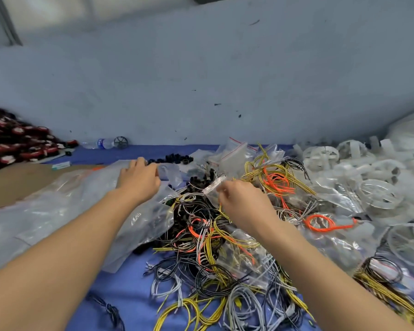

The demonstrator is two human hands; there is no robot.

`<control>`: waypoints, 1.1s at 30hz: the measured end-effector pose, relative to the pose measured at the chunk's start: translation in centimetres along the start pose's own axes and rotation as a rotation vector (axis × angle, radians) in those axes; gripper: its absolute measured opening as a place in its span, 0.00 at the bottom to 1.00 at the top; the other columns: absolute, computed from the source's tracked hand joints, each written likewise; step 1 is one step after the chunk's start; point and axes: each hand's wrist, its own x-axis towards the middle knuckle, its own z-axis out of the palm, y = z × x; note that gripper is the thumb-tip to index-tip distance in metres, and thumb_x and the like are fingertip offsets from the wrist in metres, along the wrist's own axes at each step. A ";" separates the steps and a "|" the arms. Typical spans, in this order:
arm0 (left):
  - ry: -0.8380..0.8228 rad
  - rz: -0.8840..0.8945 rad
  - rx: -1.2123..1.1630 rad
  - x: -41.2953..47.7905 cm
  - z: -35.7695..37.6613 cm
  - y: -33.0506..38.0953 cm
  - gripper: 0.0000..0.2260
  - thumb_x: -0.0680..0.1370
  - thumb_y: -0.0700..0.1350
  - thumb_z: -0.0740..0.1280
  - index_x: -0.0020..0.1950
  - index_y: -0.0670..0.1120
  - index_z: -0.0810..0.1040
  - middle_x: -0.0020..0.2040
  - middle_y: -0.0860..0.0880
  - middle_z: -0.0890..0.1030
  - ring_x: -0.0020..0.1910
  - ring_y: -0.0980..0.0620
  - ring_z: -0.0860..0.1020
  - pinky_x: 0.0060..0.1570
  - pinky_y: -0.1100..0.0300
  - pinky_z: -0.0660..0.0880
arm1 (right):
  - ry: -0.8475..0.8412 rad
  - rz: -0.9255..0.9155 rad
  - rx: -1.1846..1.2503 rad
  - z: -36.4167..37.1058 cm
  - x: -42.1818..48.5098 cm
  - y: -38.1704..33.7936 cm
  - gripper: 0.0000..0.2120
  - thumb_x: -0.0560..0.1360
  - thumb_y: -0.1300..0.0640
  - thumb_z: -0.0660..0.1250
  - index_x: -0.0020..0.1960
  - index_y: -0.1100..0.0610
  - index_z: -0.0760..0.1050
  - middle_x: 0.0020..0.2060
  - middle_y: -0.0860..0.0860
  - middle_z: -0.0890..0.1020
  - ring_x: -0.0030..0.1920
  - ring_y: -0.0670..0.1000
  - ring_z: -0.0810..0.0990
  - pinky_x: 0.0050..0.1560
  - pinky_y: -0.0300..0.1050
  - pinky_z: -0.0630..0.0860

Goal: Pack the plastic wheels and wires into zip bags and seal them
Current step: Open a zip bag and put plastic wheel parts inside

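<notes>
Our right grip (242, 201) pinches a small zip bag (214, 185) over the wires (215, 237) on the counter (129, 295), with the wheels (378, 194) to their right. Our left grip (139, 180) rests on clear bags (65, 201); we cannot tell whether it holds one. The bottle (102, 143) has a blue label, too blurred to read.

Both bare forearms enter from the lower corners and converge toward the wire heap (208, 235). Left hand (139, 180): back uppermost, at the heap's far left edge, fingers bent down onto a large clear bag (69, 211); whether they grip it cannot be told. Right hand (242, 201): above the heap's far middle, back uppermost, fingers curled, pinching a small zip bag (214, 185) at the fingertips. The hands are apart.
</notes>
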 end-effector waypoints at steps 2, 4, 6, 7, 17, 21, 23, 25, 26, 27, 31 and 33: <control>0.011 -0.005 0.028 -0.6 0.4 -1.3 0.12 0.79 0.49 0.58 0.60 0.50 0.76 0.73 0.39 0.62 0.71 0.39 0.61 0.67 0.45 0.63 | -0.007 -0.012 0.008 0.4 -0.1 -0.7 0.16 0.83 0.52 0.53 0.58 0.52 0.79 0.55 0.51 0.82 0.52 0.57 0.81 0.48 0.52 0.79; -0.072 0.014 0.026 -1.0 0.7 -2.1 0.14 0.80 0.50 0.58 0.64 0.55 0.76 0.73 0.39 0.63 0.72 0.39 0.60 0.68 0.45 0.61 | -0.010 -0.023 0.004 0.6 -0.1 -1.2 0.16 0.83 0.52 0.53 0.59 0.52 0.79 0.56 0.50 0.82 0.52 0.56 0.80 0.48 0.52 0.79; -0.142 0.065 -0.016 -1.1 1.0 -2.4 0.16 0.80 0.52 0.57 0.66 0.59 0.75 0.74 0.41 0.64 0.73 0.41 0.61 0.68 0.45 0.61 | -0.007 -0.027 0.001 0.7 0.0 -1.5 0.16 0.83 0.52 0.54 0.60 0.51 0.79 0.56 0.50 0.81 0.53 0.56 0.80 0.50 0.52 0.79; -0.137 0.092 -0.044 -1.1 1.2 -2.3 0.16 0.81 0.52 0.57 0.66 0.60 0.75 0.75 0.41 0.63 0.74 0.42 0.60 0.69 0.45 0.60 | -0.006 -0.026 0.000 0.8 0.1 -1.6 0.16 0.83 0.52 0.54 0.61 0.51 0.78 0.57 0.49 0.81 0.54 0.56 0.80 0.50 0.52 0.79; -0.173 -0.013 -0.100 1.4 2.6 0.4 0.21 0.81 0.48 0.55 0.72 0.41 0.65 0.75 0.40 0.62 0.72 0.40 0.62 0.70 0.44 0.61 | 0.005 -0.001 -0.016 0.5 0.8 -1.1 0.16 0.83 0.50 0.54 0.64 0.49 0.76 0.59 0.49 0.80 0.57 0.55 0.79 0.54 0.54 0.78; 0.235 0.065 -0.300 1.2 -0.7 2.2 0.17 0.82 0.46 0.56 0.69 0.42 0.70 0.65 0.42 0.72 0.63 0.42 0.71 0.62 0.47 0.69 | 0.059 0.009 0.025 -0.5 0.8 0.0 0.19 0.83 0.50 0.54 0.73 0.49 0.67 0.64 0.50 0.75 0.56 0.54 0.79 0.51 0.53 0.78; 0.386 0.164 -0.379 0.6 -3.4 3.5 0.13 0.81 0.44 0.59 0.64 0.44 0.74 0.62 0.45 0.74 0.60 0.44 0.74 0.59 0.48 0.72 | 0.107 -0.015 0.070 -1.0 0.8 -0.1 0.23 0.82 0.48 0.57 0.76 0.48 0.60 0.67 0.51 0.71 0.55 0.54 0.78 0.47 0.49 0.75; 0.470 0.255 -0.474 -0.4 -6.0 5.0 0.10 0.81 0.42 0.60 0.60 0.46 0.76 0.58 0.48 0.74 0.55 0.48 0.77 0.54 0.48 0.75 | 0.165 -0.050 0.098 -1.8 0.8 -0.4 0.30 0.81 0.44 0.61 0.78 0.48 0.54 0.69 0.51 0.68 0.56 0.54 0.77 0.49 0.49 0.74; 0.490 0.295 -0.522 -1.0 -7.3 5.7 0.09 0.80 0.41 0.60 0.59 0.47 0.76 0.57 0.49 0.74 0.52 0.50 0.78 0.52 0.48 0.76 | 0.206 -0.060 0.114 -2.4 0.7 -0.6 0.34 0.80 0.43 0.63 0.79 0.48 0.52 0.70 0.51 0.66 0.59 0.55 0.76 0.52 0.50 0.75; 0.499 0.339 -0.566 -1.8 -8.5 6.4 0.09 0.80 0.40 0.61 0.57 0.47 0.76 0.55 0.51 0.74 0.49 0.50 0.78 0.51 0.48 0.76 | 0.251 -0.065 0.132 -3.1 0.6 -0.7 0.36 0.79 0.42 0.65 0.80 0.49 0.50 0.71 0.51 0.65 0.62 0.55 0.75 0.57 0.51 0.75; 0.510 0.493 -0.686 -4.9 -12.3 9.1 0.08 0.80 0.40 0.63 0.55 0.49 0.77 0.51 0.53 0.75 0.45 0.54 0.77 0.49 0.60 0.75 | 0.386 -0.104 0.213 -6.7 -1.0 -0.8 0.35 0.78 0.40 0.65 0.79 0.47 0.53 0.70 0.49 0.68 0.62 0.54 0.76 0.61 0.55 0.75; 0.501 0.518 -0.761 -6.3 -13.7 10.4 0.07 0.80 0.40 0.63 0.55 0.49 0.77 0.51 0.52 0.78 0.45 0.56 0.78 0.46 0.71 0.71 | 0.459 -0.144 0.209 -8.2 -2.2 -0.8 0.28 0.81 0.41 0.60 0.78 0.46 0.59 0.68 0.48 0.72 0.60 0.54 0.78 0.59 0.56 0.76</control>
